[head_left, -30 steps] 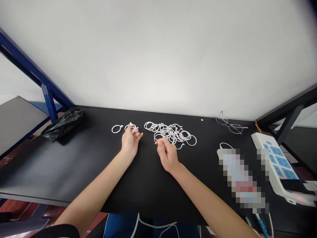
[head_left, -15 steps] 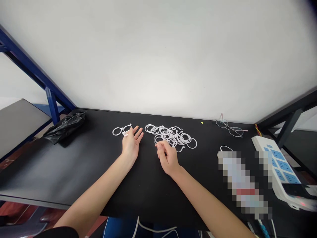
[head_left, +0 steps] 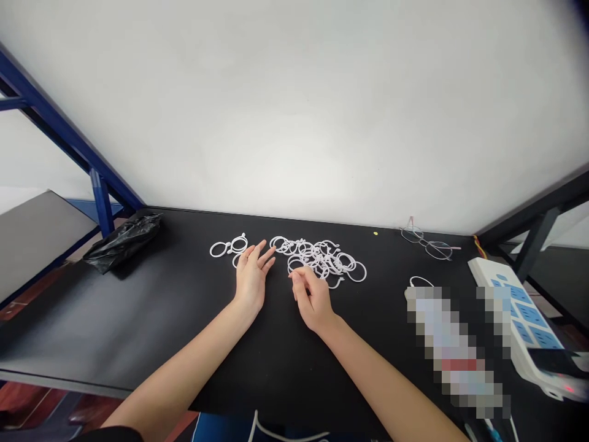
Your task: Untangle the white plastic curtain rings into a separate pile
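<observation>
Head view: compared with half a second ago, the left hand (head_left: 251, 279) sits farther right, nearer the ring pile (head_left: 317, 255), its fingers extended and slightly parted; it partly hides one ring of the small group (head_left: 229, 247) at left. The right hand (head_left: 314, 301) remains curled at the pile's near edge; I cannot tell whether it grips anything. The rings, white, thin and knobbed, lie on the black table (head_left: 175, 307).

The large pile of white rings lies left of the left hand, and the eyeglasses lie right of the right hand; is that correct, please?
Not quite: in the head view, the large pile of white rings lies right of the left hand; the eyeglasses do lie right of the right hand.
</observation>
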### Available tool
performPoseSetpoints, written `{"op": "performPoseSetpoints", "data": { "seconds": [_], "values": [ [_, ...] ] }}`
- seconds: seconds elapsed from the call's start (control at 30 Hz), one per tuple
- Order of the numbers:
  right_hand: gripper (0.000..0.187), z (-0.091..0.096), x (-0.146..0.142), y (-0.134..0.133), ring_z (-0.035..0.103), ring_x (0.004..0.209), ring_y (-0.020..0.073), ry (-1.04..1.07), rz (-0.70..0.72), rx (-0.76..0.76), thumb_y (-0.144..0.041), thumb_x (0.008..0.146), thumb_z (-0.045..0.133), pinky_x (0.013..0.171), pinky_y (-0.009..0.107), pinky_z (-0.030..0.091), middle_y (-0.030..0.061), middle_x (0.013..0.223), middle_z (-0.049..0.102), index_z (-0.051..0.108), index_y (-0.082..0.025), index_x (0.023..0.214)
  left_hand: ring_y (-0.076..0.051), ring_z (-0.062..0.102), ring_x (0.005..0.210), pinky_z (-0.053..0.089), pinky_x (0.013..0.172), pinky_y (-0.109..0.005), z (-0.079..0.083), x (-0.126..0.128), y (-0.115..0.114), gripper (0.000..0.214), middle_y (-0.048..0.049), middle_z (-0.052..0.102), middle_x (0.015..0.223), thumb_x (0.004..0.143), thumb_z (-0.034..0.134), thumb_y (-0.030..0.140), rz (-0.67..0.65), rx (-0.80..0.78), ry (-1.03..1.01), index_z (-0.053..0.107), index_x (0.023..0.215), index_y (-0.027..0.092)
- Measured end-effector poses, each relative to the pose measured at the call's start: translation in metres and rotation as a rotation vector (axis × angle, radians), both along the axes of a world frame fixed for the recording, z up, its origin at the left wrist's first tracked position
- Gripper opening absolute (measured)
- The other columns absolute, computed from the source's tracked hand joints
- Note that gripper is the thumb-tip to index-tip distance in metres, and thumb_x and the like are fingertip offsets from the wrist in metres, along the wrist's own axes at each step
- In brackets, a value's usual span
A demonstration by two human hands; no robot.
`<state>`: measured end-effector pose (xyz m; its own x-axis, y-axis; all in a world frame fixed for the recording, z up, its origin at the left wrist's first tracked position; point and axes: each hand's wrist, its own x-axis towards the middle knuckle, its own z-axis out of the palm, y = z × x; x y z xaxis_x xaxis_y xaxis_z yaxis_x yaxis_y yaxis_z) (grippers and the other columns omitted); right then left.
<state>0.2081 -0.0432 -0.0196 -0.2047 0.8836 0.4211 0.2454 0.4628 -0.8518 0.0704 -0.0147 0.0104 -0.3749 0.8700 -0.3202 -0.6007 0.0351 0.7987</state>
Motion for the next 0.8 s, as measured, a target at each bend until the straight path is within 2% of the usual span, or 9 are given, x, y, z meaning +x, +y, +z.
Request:
{"op": "performPoseSetpoints", "data": {
  "seconds": [0.1, 0.17, 0.23, 0.33, 0.43, 0.5, 0.57, 0.8],
  "values": [
    [0.022, 0.000, 0.000, 0.000, 0.044, 0.046, 0.0102, -0.001, -0.003, -0.001, -0.032, 0.101, 0.039, 0.049, 0.024, 0.035, -0.0058, 0.055, 0.044, 0.054, -0.020, 0.089, -0.017, 0.068, 0.096, 0.053, 0.085, -0.032, -0.004, -0.002, 0.002, 0.015, -0.0092, 0.066, 0.116, 0.086, 0.063, 0.021, -0.060, 0.023, 0.073, 0.053, 0.096, 0.019],
    [0.022, 0.000, 0.000, 0.000, 0.045, 0.047, 0.0103, 0.000, -0.003, 0.006, -0.031, 0.101, 0.039, 0.050, 0.024, 0.036, -0.0055, 0.056, 0.045, 0.054, -0.020, 0.090, -0.016, 0.066, 0.096, 0.053, 0.083, -0.031, -0.009, -0.005, 0.006, 0.018, -0.0081, 0.065, 0.114, 0.082, 0.065, 0.024, -0.109, 0.081, 0.220, 0.055, 0.097, 0.020],
    [0.022, 0.000, 0.000, 0.000, 0.045, 0.047, 0.0104, 0.001, -0.004, 0.012, -0.031, 0.101, 0.039, 0.050, 0.024, 0.036, -0.0053, 0.056, 0.045, 0.054, -0.020, 0.090, -0.018, 0.063, 0.102, 0.052, 0.085, -0.033, -0.014, -0.008, 0.009, 0.017, -0.0081, 0.064, 0.112, 0.082, 0.063, 0.025, -0.163, 0.187, 0.494, 0.056, 0.096, 0.020],
    [0.024, 0.000, 0.000, 0.000, 0.045, 0.047, 0.0105, -0.008, -0.014, 0.015, -0.032, 0.101, 0.038, 0.050, 0.024, 0.037, -0.0052, 0.055, 0.046, 0.054, -0.020, 0.090, -0.025, 0.053, 0.121, 0.043, 0.100, -0.044, -0.022, -0.012, 0.012, 0.018, -0.0110, 0.059, 0.122, 0.083, 0.061, 0.024, -0.264, 0.339, 0.993, 0.059, 0.101, 0.021],
    [0.025, 0.000, 0.001, 0.000, 0.044, 0.046, 0.0104, -0.016, -0.017, 0.012, -0.033, 0.101, 0.038, 0.050, 0.024, 0.037, -0.0054, 0.055, 0.045, 0.054, -0.020, 0.088, -0.032, 0.032, 0.140, 0.028, 0.111, -0.054, -0.031, -0.014, 0.012, 0.033, -0.0149, 0.046, 0.140, 0.082, 0.063, 0.025, -0.373, 0.322, 1.281, 0.059, 0.114, 0.022],
    [0.025, -0.001, 0.000, 0.000, 0.043, 0.046, 0.0102, -0.017, -0.017, 0.010, -0.034, 0.101, 0.038, 0.050, 0.024, 0.036, -0.0056, 0.055, 0.045, 0.054, -0.020, 0.088, -0.034, 0.026, 0.144, 0.025, 0.113, -0.056, -0.036, -0.015, 0.011, 0.040, -0.0160, 0.040, 0.147, 0.082, 0.063, 0.027, -0.422, 0.287, 1.331, 0.057, 0.121, 0.022],
    [0.025, -0.001, 0.000, 0.000, 0.043, 0.046, 0.0101, -0.017, -0.019, 0.012, -0.034, 0.101, 0.038, 0.050, 0.024, 0.036, -0.0056, 0.055, 0.045, 0.053, -0.020, 0.087, -0.034, 0.028, 0.143, 0.025, 0.112, -0.056, -0.039, -0.016, 0.011, 0.043, -0.0166, 0.037, 0.150, 0.083, 0.062, 0.030, -0.451, 0.285, 1.326, 0.054, 0.125, 0.023],
    [0.025, -0.001, 0.000, 0.001, 0.043, 0.046, 0.0101, -0.020, -0.024, 0.021, -0.033, 0.101, 0.039, 0.050, 0.024, 0.036, -0.0052, 0.055, 0.045, 0.053, -0.020, 0.085, -0.031, 0.040, 0.136, 0.030, 0.110, -0.053, -0.040, -0.016, 0.012, 0.040, -0.0161, 0.046, 0.145, 0.086, 0.057, 0.032, -0.489, 0.332, 1.373, 0.051, 0.124, 0.022]
  ]
}}
